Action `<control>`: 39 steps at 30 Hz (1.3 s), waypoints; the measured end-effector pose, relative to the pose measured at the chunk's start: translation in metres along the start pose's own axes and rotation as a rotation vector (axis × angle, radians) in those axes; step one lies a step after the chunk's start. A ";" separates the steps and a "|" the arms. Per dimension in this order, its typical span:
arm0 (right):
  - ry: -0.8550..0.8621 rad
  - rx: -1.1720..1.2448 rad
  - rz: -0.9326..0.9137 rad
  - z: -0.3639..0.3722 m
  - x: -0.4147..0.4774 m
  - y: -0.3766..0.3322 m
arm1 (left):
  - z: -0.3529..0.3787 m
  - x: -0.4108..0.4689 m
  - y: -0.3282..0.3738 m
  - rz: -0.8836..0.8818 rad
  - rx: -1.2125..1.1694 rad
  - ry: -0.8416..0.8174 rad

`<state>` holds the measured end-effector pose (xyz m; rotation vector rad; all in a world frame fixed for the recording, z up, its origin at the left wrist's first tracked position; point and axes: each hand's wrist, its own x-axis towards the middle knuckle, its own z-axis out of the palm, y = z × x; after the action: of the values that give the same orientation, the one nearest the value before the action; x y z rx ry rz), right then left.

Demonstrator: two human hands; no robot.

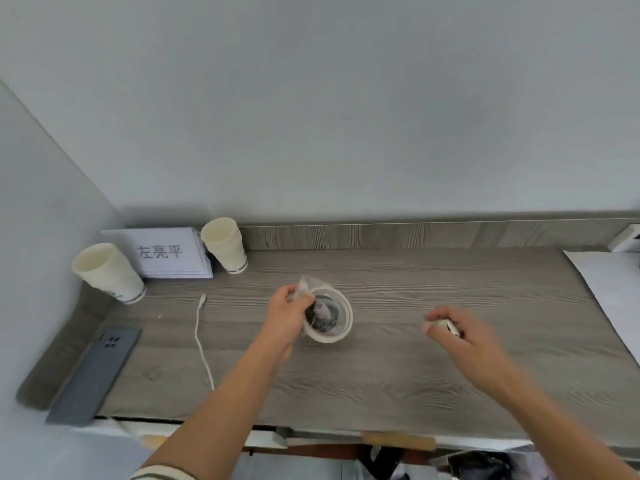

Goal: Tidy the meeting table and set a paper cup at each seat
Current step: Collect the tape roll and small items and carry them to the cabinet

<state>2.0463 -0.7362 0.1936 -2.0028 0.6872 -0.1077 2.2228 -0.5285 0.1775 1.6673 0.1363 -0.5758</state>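
A used paper cup (pixel 341 318) with dark dregs inside stands in the middle of the grey wood table (pixel 415 375). My left hand (pixel 285 315) is at the cup's left rim and pinches a crumpled clear wrapper (pixel 306 285) just above it. My right hand (pixel 464 341) hovers over the table to the right of the cup and holds a small white scrap (pixel 448 325) in curled fingers. Two stacks of clean paper cups stand at the back left, one (pixel 109 271) in the corner and one (pixel 225 245) by the back ledge.
A white name card (pixel 162 252) stands between the cup stacks. A grey phone (pixel 95 374) lies at the left front edge, with a white cable (pixel 201 334) beside it. White paper (pixel 609 292) covers the table's right end. The wall closes off the back and left.
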 end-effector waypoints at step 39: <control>0.107 -0.738 -0.163 0.112 0.158 -0.004 | 0.020 0.141 -0.005 0.822 1.396 -0.220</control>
<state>2.2196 -0.7282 0.1071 -2.7792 0.6891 -0.0618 2.3372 -0.5792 0.1092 2.6677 -1.3349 -0.1458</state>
